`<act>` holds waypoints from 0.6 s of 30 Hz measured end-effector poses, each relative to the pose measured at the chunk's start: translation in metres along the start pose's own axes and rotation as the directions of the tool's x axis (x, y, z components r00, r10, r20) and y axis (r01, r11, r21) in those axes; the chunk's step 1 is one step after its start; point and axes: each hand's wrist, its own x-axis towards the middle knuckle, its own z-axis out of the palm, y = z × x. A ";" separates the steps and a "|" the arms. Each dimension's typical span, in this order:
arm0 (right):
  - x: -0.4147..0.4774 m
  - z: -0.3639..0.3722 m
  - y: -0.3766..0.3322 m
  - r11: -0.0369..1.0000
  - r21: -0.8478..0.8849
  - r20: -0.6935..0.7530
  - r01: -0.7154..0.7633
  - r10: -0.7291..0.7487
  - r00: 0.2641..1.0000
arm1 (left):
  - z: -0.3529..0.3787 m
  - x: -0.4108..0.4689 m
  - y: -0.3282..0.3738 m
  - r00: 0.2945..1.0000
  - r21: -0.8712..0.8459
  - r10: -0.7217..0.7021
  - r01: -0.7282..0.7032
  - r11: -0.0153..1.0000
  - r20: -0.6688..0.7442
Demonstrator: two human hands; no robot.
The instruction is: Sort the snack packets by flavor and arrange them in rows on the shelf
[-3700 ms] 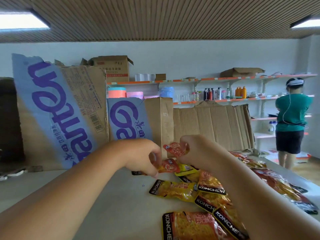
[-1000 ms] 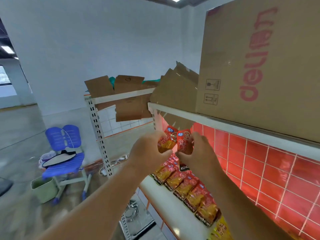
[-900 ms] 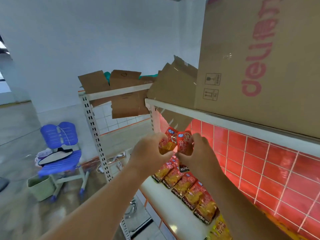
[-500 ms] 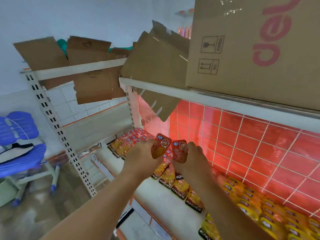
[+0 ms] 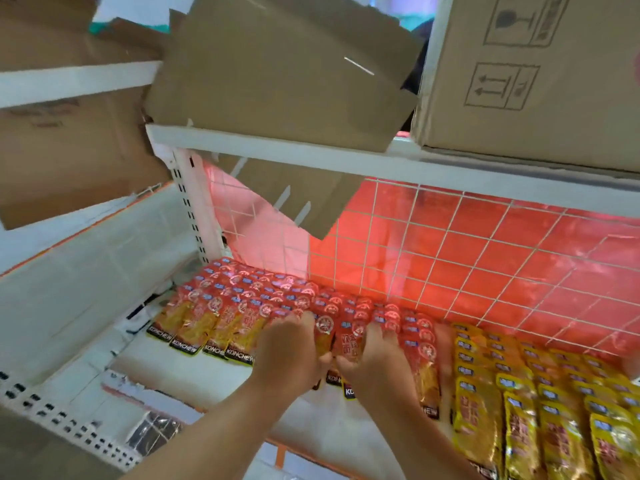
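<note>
Red snack packets (image 5: 242, 299) lie in overlapping rows on the left part of the white shelf (image 5: 166, 382). Yellow packets (image 5: 519, 393) fill the right part. My left hand (image 5: 291, 355) and my right hand (image 5: 374, 358) are side by side over the front of the red rows. Each hand holds a red packet (image 5: 351, 341) down against the row, fingers curled over its edge. The lower ends of these packets show under my palms.
A red wire-grid back panel (image 5: 485, 258) closes the rear of the shelf. The upper shelf board (image 5: 311, 161) carries cardboard boxes (image 5: 536, 74) and a torn cardboard flap (image 5: 294, 202) hangs below it. A second white rack (image 5: 69, 265) stands to the left.
I turned from the table to the shelf carrying red packets in both hands. Over the last second both hands came down from mid-air onto the front of the red rows.
</note>
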 end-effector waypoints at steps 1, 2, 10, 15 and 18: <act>-0.002 0.004 -0.002 1.000 -0.011 -0.008 -0.024 0.024 1.000 | 0.004 0.001 -0.004 0.999 0.022 0.035 -0.035 0.999 0.002; -0.004 0.007 -0.005 0.998 -0.027 -0.013 -0.050 0.050 0.999 | 0.007 0.002 -0.007 0.998 0.044 0.070 -0.070 0.997 0.007; -0.011 0.023 -0.016 0.980 -0.090 -0.046 -0.176 0.173 0.984 | 0.012 0.012 -0.018 0.953 0.080 0.300 -0.297 0.951 -0.033; -0.009 0.025 -0.016 0.970 -0.110 -0.057 -0.216 0.210 0.976 | 0.017 0.017 -0.021 0.958 0.136 0.282 -0.285 0.949 0.041; -0.009 0.027 -0.018 0.964 -0.140 -0.047 -0.227 0.222 0.974 | 0.021 0.016 -0.026 0.959 0.142 0.281 -0.284 0.948 0.045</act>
